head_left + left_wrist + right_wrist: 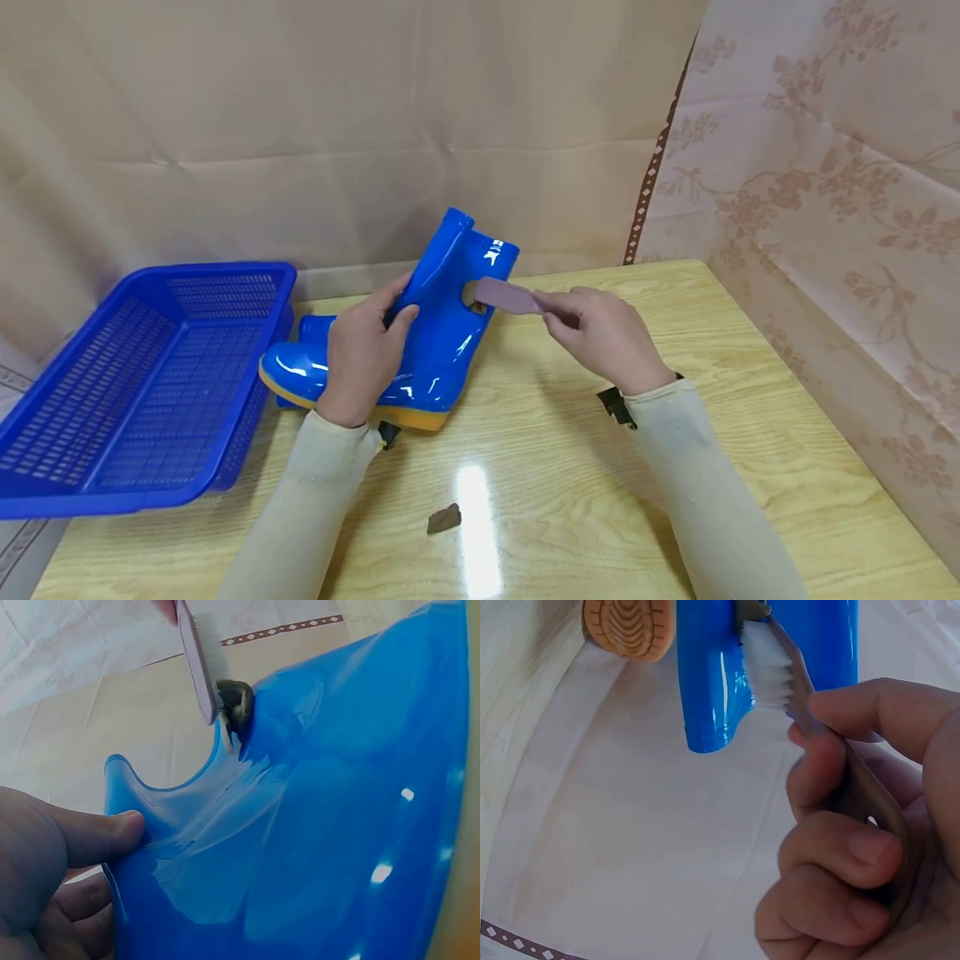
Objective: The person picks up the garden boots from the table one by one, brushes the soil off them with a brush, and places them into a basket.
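Note:
A shiny blue rain boot (442, 333) with a yellow-orange sole is tilted above the table. My left hand (367, 346) grips its shaft, thumb on the near side; the thumb (112, 832) also shows by the boot's rim in the left wrist view. In my right hand (600, 333) is a mauve brush (508, 297), held by its handle. White bristles (769, 667) face the boot's shaft, right at a dark brownish lump (237, 705) on it. Behind the held boot, partly hidden, lies another blue boot (315, 327).
A blue plastic basket (180, 333) with slotted walls stands at the left. A small brown flat piece (444, 518) lies on the wood-grain table (555, 517) near the front. Beige cloth (337, 125) hangs behind, and flower-patterned cloth (840, 167) at the right.

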`<state>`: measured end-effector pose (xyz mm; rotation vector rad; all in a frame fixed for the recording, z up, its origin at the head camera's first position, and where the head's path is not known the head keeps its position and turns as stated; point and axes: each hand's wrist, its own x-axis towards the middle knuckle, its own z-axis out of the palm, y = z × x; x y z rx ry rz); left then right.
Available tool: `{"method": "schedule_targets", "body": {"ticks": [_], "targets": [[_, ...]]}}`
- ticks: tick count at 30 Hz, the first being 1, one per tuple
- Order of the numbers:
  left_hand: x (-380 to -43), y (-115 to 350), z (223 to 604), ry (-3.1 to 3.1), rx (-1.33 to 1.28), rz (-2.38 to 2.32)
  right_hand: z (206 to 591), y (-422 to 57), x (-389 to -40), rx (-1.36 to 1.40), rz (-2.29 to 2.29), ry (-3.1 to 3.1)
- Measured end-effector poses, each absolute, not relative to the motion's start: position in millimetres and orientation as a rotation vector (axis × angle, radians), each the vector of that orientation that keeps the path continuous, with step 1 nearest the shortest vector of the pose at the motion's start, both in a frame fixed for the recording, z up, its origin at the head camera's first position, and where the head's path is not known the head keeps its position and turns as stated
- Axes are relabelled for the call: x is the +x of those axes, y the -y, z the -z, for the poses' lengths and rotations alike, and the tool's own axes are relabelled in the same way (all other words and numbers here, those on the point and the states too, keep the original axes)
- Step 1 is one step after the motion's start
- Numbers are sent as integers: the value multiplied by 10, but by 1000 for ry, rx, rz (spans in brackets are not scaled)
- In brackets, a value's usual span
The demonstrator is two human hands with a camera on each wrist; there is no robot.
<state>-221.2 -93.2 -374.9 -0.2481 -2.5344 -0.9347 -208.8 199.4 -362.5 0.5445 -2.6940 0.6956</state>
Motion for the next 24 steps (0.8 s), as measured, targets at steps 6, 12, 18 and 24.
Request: {"method": "schedule_targets", "body": {"ticks": [6, 12, 18, 24], "targets": [[-2225, 939, 3751, 2532, -267, 952, 3647, -1935, -2093, 610, -701, 2560], [-2220, 924, 3746, 2518, -307, 976, 3705, -1872, -2098, 699, -629, 2564], [-2245, 931, 3757, 2526, -277, 970, 3671, -1922, -2084, 636, -633, 2688], [-2254, 946, 3764, 2552, -204, 963, 3657, -1921, -2084, 623, -632, 2670]]}}
